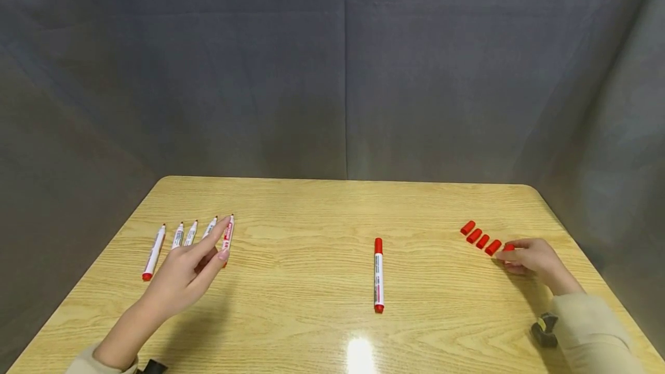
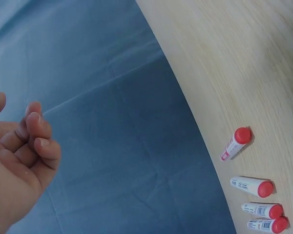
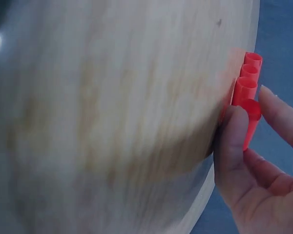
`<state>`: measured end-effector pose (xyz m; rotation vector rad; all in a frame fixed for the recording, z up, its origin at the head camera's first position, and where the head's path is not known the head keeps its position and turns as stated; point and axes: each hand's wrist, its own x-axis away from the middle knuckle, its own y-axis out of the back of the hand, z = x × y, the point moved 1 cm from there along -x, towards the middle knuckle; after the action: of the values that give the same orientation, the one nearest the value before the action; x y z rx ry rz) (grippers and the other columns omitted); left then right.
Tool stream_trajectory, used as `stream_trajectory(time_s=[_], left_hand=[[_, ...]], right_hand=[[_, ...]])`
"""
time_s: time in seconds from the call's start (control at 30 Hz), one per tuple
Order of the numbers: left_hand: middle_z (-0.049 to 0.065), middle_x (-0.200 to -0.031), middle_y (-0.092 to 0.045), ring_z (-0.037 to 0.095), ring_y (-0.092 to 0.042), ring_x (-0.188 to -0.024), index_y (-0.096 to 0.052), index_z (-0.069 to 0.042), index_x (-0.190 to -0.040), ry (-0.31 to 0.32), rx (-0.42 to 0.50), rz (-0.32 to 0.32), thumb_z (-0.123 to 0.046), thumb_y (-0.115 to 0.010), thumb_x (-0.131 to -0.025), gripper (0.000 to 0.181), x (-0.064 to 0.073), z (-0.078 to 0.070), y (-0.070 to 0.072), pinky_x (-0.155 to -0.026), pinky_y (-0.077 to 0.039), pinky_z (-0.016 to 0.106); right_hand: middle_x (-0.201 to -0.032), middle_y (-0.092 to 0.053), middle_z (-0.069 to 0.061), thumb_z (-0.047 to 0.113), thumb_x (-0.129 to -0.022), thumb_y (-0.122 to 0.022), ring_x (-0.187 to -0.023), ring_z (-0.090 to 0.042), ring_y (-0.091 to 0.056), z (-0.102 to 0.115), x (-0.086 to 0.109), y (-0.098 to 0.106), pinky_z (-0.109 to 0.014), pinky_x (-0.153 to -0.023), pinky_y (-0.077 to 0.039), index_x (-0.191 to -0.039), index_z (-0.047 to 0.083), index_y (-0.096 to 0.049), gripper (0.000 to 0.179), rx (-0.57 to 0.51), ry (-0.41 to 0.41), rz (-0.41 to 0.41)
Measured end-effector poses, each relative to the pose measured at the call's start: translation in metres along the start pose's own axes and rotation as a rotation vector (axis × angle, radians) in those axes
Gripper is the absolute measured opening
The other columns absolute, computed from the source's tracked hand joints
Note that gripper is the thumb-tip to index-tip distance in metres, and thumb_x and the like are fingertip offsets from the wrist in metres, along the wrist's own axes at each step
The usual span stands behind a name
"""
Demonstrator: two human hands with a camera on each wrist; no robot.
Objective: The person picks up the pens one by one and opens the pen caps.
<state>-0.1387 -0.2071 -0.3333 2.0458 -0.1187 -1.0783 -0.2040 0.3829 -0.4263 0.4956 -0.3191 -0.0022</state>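
My left hand point(image 1: 179, 276) hovers over a row of uncapped red markers at the table's left, its fingers loosely bent around nothing. The rightmost uncapped marker point(image 1: 228, 235) lies by its fingertips in the head view, while the hand covers parts of its neighbours. The outermost uncapped marker point(image 1: 154, 253) is in full sight. At the right, my right hand point(image 1: 537, 261) pinches a red marker cap point(image 3: 252, 114) between thumb and fingers. That cap is at the near end of a slanting row of red caps point(image 1: 482, 241), their hollow ends showing in the right wrist view.
A capped red marker point(image 1: 378, 276) lies lengthwise near the middle of the wooden table point(image 1: 296, 281). Grey curtains point(image 1: 249, 74) stand behind the table and along both sides. Wrist cameras sit at both sleeves.
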Motion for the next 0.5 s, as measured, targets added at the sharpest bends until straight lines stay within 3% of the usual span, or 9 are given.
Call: stream_trajectory(time_s=[0.33,0.5], left_hand=[[-0.018,-0.055,-0.031,-0.007,-0.02,-0.048,-0.045,-0.003,-0.134,-0.027,0.058,0.011,-0.002,-0.057,-0.087,0.049,-0.004,-0.006,-0.01,-0.043,-0.022,0.01],[-0.02,-0.056,-0.032,-0.007,-0.023,-0.048,-0.043,-0.005,-0.136,0.011,0.068,0.064,-0.002,-0.059,-0.085,0.053,-0.004,-0.008,-0.023,-0.044,-0.025,0.012]], right_hand=[[-0.072,-0.06,0.002,0.01,-0.082,-0.065,-0.063,-0.008,-0.059,0.002,0.001,0.002,-0.026,-0.061,-0.053,-0.128,-0.025,-0.024,0.072,-0.012,-0.029,0.017],[-0.073,-0.063,0.0,0.015,-0.084,-0.063,-0.062,-0.01,-0.06,0.004,0.008,0.008,-0.025,-0.06,-0.052,-0.13,-0.024,-0.024,0.072,0.009,-0.002,0.002]])
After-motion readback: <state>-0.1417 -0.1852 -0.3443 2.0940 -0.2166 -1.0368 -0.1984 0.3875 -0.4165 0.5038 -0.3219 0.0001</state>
